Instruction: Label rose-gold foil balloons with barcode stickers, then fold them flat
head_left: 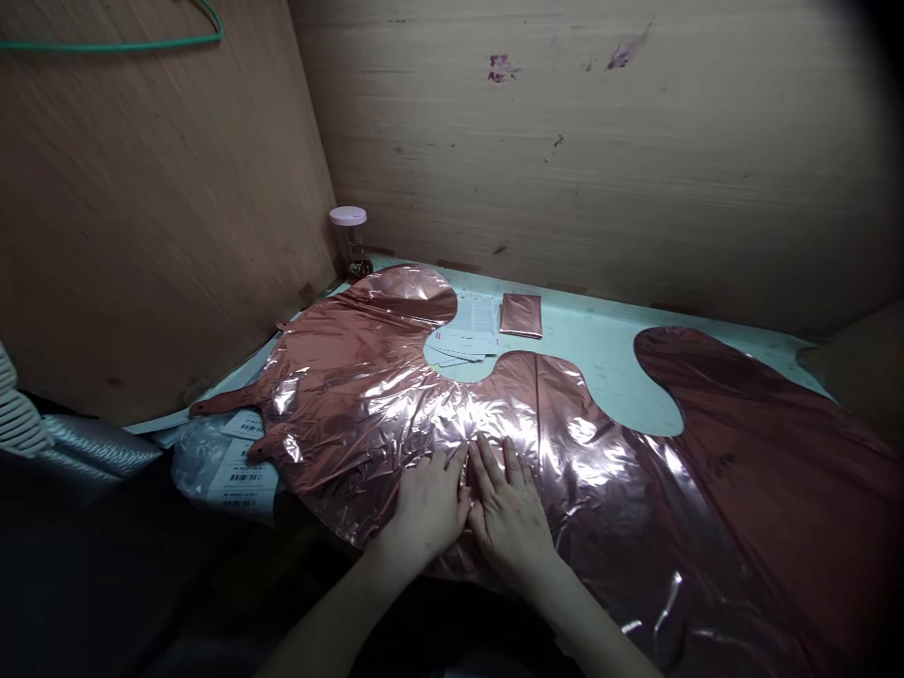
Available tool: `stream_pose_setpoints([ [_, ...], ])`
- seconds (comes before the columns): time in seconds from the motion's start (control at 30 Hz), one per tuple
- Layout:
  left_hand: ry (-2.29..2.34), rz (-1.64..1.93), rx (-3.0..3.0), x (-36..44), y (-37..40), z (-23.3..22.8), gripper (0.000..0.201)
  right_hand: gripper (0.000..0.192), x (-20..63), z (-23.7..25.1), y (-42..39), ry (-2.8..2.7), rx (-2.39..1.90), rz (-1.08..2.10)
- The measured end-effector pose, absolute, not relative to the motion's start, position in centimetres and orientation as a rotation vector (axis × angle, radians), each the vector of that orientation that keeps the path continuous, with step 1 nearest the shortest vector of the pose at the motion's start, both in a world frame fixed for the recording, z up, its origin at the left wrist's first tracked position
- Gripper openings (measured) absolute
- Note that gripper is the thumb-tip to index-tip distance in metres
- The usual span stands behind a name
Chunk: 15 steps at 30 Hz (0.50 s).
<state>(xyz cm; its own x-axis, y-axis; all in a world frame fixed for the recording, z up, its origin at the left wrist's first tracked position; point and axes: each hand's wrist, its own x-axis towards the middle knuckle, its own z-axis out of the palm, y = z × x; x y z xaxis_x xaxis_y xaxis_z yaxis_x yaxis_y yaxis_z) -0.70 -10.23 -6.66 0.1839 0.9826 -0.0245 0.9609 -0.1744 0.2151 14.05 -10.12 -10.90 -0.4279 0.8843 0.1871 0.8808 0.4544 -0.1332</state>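
A large rose-gold foil balloon (600, 490), deflated and creased, lies spread over the table and reaches past its front edge. My left hand (429, 504) rests on the foil near the front, palm down with fingers stretched out. Right beside it, my right hand (509, 508) is flat on the same foil, fingers spread a little. The two hands almost touch at the thumbs. A narrow tail (230, 402) and small tabs stick out from the balloon's left end. Behind the balloon lies a folded rose-gold foil packet (521, 315).
Printed papers (470, 325) lie on the pale tabletop (614, 377), inside the balloon's curve. A clear jar with a white lid (348, 217) stands in the back corner. At left are plastic bags with barcode labels (244, 480). Wooden panels (565, 160) enclose the back and left; a green hanger (113, 45) hangs upper left.
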Motion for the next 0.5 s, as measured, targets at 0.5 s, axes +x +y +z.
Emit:
stream_pose_setpoints([
  [0.5,2.256,1.412,2.119,-10.8,-15.2,-10.7,0.077,0.063,27.9,-11.5,3.7,-2.419,-1.923,0.022],
])
